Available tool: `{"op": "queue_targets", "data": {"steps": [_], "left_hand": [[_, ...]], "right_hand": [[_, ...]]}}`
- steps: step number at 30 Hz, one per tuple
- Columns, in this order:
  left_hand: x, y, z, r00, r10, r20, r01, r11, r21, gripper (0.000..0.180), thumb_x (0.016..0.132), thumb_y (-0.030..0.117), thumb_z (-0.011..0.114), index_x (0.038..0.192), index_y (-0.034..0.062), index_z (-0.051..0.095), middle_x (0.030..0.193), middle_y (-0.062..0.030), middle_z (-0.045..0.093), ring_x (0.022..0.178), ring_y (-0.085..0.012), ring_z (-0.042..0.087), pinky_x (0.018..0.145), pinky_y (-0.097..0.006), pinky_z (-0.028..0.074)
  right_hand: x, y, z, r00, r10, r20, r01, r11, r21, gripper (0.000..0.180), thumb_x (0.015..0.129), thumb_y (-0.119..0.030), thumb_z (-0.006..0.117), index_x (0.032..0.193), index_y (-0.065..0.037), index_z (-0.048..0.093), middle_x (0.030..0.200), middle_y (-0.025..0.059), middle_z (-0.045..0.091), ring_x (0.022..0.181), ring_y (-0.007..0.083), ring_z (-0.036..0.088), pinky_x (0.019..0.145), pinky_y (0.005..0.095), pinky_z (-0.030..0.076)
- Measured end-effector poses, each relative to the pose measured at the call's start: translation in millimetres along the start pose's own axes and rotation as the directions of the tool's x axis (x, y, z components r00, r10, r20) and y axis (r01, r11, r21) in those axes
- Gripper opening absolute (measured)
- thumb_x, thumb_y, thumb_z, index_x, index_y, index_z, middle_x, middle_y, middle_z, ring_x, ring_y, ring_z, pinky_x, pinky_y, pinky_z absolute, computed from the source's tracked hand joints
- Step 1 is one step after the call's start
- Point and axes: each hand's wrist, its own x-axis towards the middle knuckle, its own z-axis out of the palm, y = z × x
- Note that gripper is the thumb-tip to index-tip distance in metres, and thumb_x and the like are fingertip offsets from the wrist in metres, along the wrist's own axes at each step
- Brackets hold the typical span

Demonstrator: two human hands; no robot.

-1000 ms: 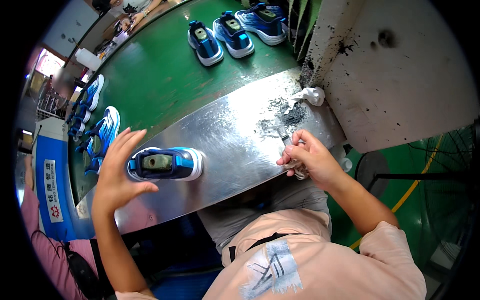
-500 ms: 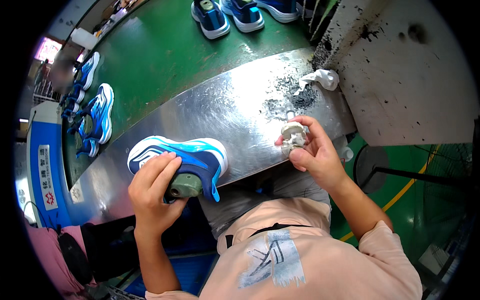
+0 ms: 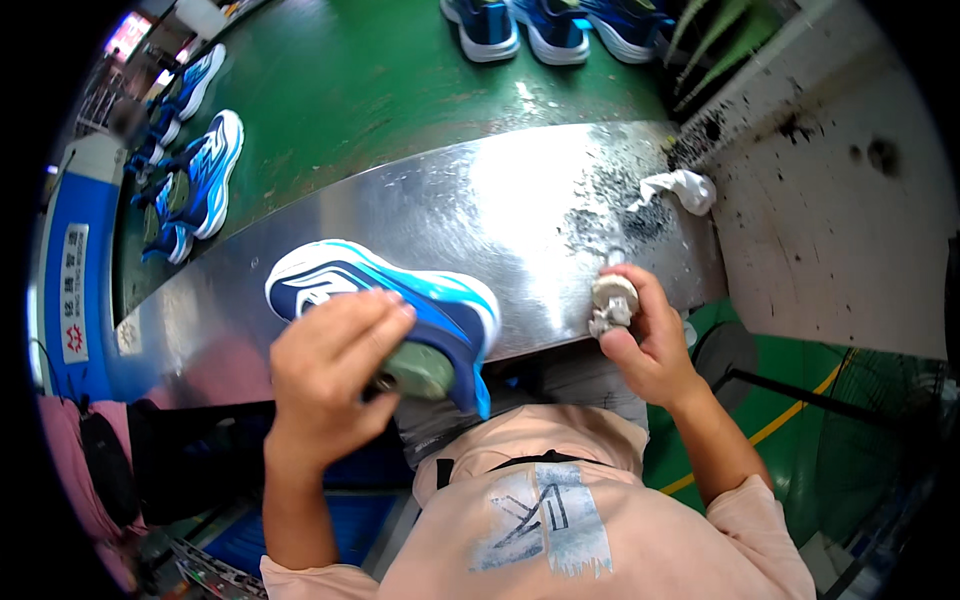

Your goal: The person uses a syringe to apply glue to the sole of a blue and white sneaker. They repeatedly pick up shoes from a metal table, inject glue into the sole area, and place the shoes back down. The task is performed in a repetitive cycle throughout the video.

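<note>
On the metal bench's near side lies a blue, navy and white running shoe (image 3: pixel 440 292), tipped on its side with the toe pointing left. A green shoe last (image 3: pixel 422 371) fills its collar. My left hand (image 3: pixel 335 365) is closed over the shoe's upper near the collar, fingers on top and thumb beside the last. Off to the right, my right hand (image 3: pixel 655 345) pinches a small, pale-crusted metal tool (image 3: pixel 613 302) with a short narrow tip pointing away from me. The tool is apart from the shoe; its exact kind is unclear.
A green surface (image 3: pixel 340 110) lies beyond the metal bench (image 3: pixel 390 200). More shoes stand at the far left (image 3: pixel 208 165) and far edge (image 3: pixel 560 35). A crumpled white cloth (image 3: pixel 685 190) lies by black smears and a stained pale panel (image 3: pixel 820 190) at right.
The whole view has shifted. Against the bench, the shoe and my left hand have moved a little away from me. My right hand keeps its hold on the tool.
</note>
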Motion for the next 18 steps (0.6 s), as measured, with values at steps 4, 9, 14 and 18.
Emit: {"op": "queue_targets", "data": {"steps": [4,9,14,18], "left_hand": [[-24,16,4,0.997,-0.025,-0.074,0.028,0.999,0.04,0.032,0.063,0.002,0.058,0.094,0.0004,0.068,0.097,-0.0141,0.065,0.091,-0.029,0.065,0.082,-0.039,0.052],[-52,13,20,0.983,-0.005,-0.182,-0.001,0.999,-0.036,0.033,0.067,0.016,0.072,0.098,0.0047,0.068,0.101,-0.0129,0.067,0.094,-0.0286,0.065,0.083,-0.039,0.052],[-72,14,35,0.958,0.01,-0.287,-0.005,1.0,0.017,0.024,0.073,0.016,0.068,0.095,0.0063,0.069,0.1,-0.0106,0.068,0.096,-0.0247,0.065,0.085,-0.036,0.051],[-76,14,34,0.955,-0.015,-0.296,0.005,0.999,-0.035,0.017,0.079,0.008,0.062,0.095,0.0082,0.069,0.1,-0.0067,0.068,0.099,-0.0213,0.064,0.09,-0.034,0.05]], "right_hand": [[1,-4,1,0.998,-0.07,0.007,0.07,0.993,-0.1,0.056,0.084,-0.027,0.068,0.128,-0.003,0.041,0.092,0.0023,0.057,0.074,0.0075,0.05,0.065,0.0207,0.043],[13,-46,8,0.994,0.042,0.101,-0.049,0.996,0.074,0.058,0.081,-0.028,0.064,0.127,-0.001,0.04,0.095,0.0012,0.054,0.08,0.0078,0.052,0.072,0.0213,0.043],[74,-117,56,0.932,0.004,0.363,-0.172,0.886,0.431,0.088,0.077,-0.083,0.037,0.12,-0.006,0.037,0.06,-0.001,0.042,0.046,0.0044,0.035,0.038,0.0186,0.027],[107,-147,108,0.774,0.022,0.633,-0.463,0.701,0.542,0.087,0.082,-0.08,0.023,0.123,-0.005,0.034,0.061,0.0016,0.044,0.047,0.0081,0.036,0.042,0.0214,0.032]]}}
